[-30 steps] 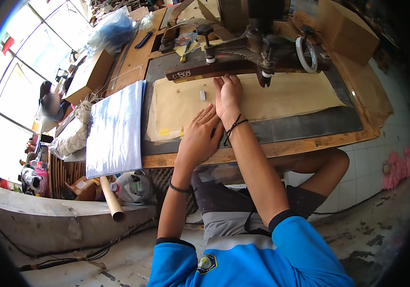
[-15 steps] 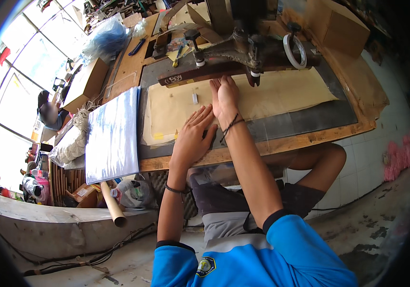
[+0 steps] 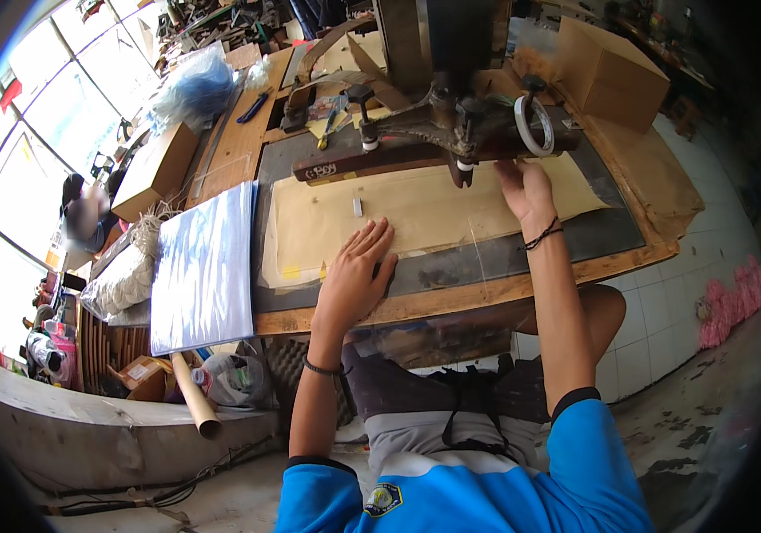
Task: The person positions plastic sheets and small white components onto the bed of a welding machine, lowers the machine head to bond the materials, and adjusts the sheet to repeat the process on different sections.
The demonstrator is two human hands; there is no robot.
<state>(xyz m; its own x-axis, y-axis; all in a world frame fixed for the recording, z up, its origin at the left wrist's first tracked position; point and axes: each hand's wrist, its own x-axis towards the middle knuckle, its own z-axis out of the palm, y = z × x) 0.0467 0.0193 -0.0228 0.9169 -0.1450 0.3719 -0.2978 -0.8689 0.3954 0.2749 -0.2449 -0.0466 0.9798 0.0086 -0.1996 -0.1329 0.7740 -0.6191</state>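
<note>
The right hand (image 3: 527, 191) has moved away from the left hand (image 3: 355, 277). A second ago both lay close together on the tan sheet of paper-like material (image 3: 416, 218), the right fingertips just ahead of the left hand's, near the sheet's middle. Now the right hand reaches out toward the far right part of the sheet, its fingers up against the underside of the dark metal machine arm (image 3: 434, 133). The left hand has drawn back toward the near edge of the wooden workbench (image 3: 451, 298), flat, fingers spread on the sheet's near border.
</note>
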